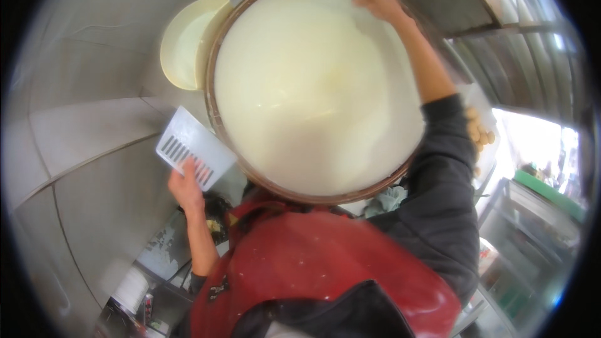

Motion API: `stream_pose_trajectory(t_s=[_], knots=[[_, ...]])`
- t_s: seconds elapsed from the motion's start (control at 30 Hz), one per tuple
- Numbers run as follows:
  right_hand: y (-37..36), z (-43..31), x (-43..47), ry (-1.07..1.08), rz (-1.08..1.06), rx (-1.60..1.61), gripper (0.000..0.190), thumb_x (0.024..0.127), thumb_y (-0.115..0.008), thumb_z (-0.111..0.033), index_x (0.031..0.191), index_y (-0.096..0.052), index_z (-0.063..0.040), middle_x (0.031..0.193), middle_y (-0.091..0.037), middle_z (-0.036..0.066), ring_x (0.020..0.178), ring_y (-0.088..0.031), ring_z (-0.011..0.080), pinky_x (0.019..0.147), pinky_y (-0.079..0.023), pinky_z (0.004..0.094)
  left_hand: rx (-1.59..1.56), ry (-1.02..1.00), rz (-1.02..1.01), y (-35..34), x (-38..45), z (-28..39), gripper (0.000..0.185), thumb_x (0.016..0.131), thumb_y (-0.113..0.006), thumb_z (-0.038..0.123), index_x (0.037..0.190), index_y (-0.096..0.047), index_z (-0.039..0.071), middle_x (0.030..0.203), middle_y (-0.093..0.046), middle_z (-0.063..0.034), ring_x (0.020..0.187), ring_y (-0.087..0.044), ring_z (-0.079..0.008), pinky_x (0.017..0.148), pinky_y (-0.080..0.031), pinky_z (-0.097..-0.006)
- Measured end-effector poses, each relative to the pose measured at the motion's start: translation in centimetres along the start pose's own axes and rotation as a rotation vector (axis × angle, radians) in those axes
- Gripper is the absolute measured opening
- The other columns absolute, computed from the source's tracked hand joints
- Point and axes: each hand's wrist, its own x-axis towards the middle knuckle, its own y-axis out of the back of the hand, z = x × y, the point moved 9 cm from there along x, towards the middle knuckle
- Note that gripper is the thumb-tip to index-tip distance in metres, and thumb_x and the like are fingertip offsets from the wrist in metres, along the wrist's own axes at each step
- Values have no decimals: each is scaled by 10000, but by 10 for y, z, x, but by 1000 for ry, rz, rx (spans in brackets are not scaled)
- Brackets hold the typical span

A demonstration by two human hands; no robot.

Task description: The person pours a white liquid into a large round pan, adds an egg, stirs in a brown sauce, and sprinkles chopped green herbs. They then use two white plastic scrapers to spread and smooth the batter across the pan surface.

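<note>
A large round vessel with a brown rim (217, 117) stands before me, its inside covered by a pale cream surface (305, 75). I cannot tell whether that surface is liquid or a soft mass. My left hand (187, 185), left of the near rim, holds a white slotted plastic plate (195, 138) by its slotted edge. At the far right of the vessel, my right hand (379, 3) has its fingers bent down near the rim. A thin whitish layer shows around those fingers, but blur hides whether they grip it.
A cream half-round basin (185, 49) sits against the vessel's left side. Metal wall panels (89, 70) rise on the left. Several light-brown rounded pieces (479, 134) lie on a white surface beyond my right sleeve. A crumpled pale bag (389, 199) is below the near rim.
</note>
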Motion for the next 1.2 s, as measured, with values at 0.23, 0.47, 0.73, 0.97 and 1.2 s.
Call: stream_pose_trajectory(t_s=[0.23, 0.47, 0.73, 0.97, 1.2], knots=[[29, 35, 42, -159, 28, 91, 204, 815, -662, -236, 876, -693, -43, 796, -689, 124, 706, -633, 235, 664, -495, 390, -17, -22, -1, 6, -2, 9, 260, 915, -614, 157, 1088, -598, -37, 957, -645, -105, 819, -643, -169, 647, -559, -302], [-120, -204, -79, 239, -535, 224, 158, 828, -617, -185, 825, -665, -35, 808, -643, 187, 757, -594, 330, 745, -459, 430, -73, -27, -71, -4, 9, 10, 234, 915, -617, 149, 1074, -610, -23, 964, -651, -95, 816, -644, -163, 651, -561, -299], [-15, -96, 30, 392, -160, -94, 182, 820, -599, -30, 970, -701, -15, 887, -685, 153, 789, -637, 286, 740, -490, 374, -322, 82, -27, 29, -1, -18, 258, 908, -610, 190, 1080, -593, -1, 929, -636, -84, 783, -631, -189, 663, -543, -303], [-97, -181, 128, 139, -213, -43, 202, 834, -589, -231, 848, -688, -56, 812, -675, 149, 797, -636, 347, 697, -484, 462, -776, 494, -294, -13, -22, -108, 337, 962, -496, 244, 1187, -542, -3, 1142, -617, -135, 1032, -606, -268, 912, -493, -413], [-120, -334, -110, 913, -609, 47, 127, 766, -553, -127, 650, -590, -89, 624, -580, 150, 619, -580, 358, 600, -472, 449, -389, 292, -193, -3, -18, -57, 292, 942, -561, 208, 1142, -584, -4, 1040, -654, -97, 907, -643, -181, 802, -540, -342]])
